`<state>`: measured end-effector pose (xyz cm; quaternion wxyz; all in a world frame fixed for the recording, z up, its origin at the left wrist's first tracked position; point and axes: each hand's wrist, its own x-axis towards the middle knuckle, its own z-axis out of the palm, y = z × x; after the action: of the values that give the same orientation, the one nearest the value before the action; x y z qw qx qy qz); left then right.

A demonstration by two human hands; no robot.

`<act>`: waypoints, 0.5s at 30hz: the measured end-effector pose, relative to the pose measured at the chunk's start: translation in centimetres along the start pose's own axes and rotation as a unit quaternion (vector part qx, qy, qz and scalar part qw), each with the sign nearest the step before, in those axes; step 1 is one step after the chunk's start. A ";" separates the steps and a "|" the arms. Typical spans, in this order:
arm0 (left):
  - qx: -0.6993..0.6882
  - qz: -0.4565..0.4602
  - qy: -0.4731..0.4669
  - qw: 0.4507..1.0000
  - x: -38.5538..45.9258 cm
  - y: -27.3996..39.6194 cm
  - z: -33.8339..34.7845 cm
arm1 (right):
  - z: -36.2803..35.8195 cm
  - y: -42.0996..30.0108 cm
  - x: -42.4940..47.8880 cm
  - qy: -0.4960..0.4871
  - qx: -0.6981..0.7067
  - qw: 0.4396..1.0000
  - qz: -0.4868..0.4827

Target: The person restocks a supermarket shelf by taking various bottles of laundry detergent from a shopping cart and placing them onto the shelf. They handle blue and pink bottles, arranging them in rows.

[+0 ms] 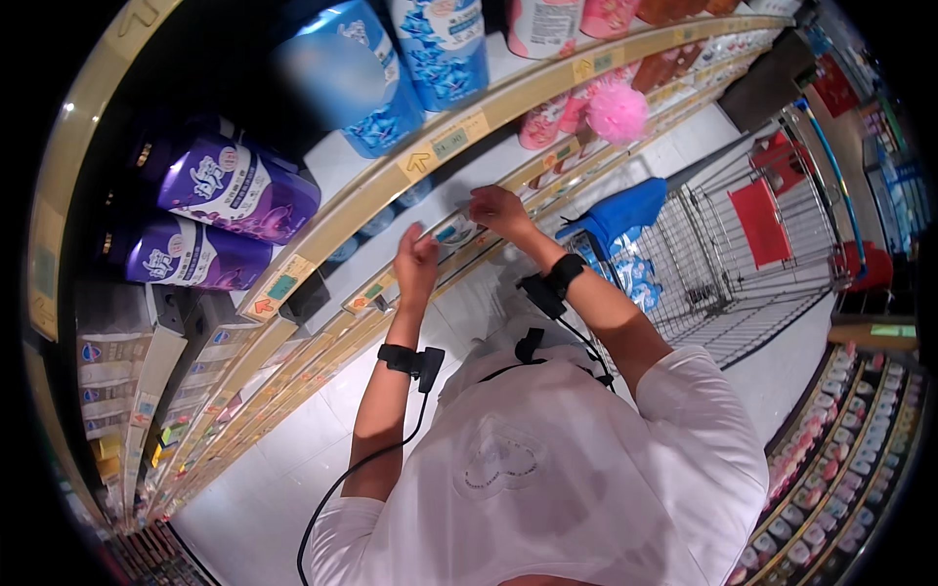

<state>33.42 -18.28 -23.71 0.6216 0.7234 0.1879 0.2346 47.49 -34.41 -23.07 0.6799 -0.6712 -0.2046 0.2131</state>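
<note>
My left hand [416, 260] is raised at the front of the store shelving, with its fingers partly curled and nothing seen in it. Close by on the right, my right hand [498, 211] bends at the wrist before a lower shelf; its fingers are bent and I see no object in them. Above both hands runs a shelf edge [506, 113] with price tags. On that shelf stand blue bottles [443, 62], purple bottles [238, 190] and a pink bottle [544, 26]. Round blue tops show dimly on the shelf below, near my left hand.
A metal shopping cart [777, 293] stands at my right, with a blue cloth or bag [630, 212] and blue-white packages [637, 275] at its near end. A pink bath puff [618, 113] hangs from the shelving. Curved display racks [828, 454] hold small goods at lower right.
</note>
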 end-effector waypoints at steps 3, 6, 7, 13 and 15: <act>0.021 0.001 -0.223 0.975 -2.9 4.7 5.5 | -3.2 -2.3 -6.7 0.022 0.067 0.997 0.018; 0.031 0.082 -0.390 0.916 -5.0 10.1 11.2 | -7.7 -5.2 -13.5 0.079 0.054 0.994 0.054; 0.036 0.111 -0.425 0.898 -5.6 10.7 13.3 | -9.6 -5.7 -15.5 0.098 0.026 0.994 0.050; -0.002 0.103 -0.532 0.841 -9.3 12.6 30.2 | -22.4 -5.4 -25.4 0.409 0.106 0.898 0.122; -0.020 0.070 -0.506 0.859 -11.5 9.0 36.7 | -26.3 -2.4 -26.3 0.458 0.099 0.863 0.190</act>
<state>44.88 -55.93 -20.33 0.6270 0.7413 -0.2087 -0.1174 40.68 -70.99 -20.89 0.7059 -0.6484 0.2839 0.0258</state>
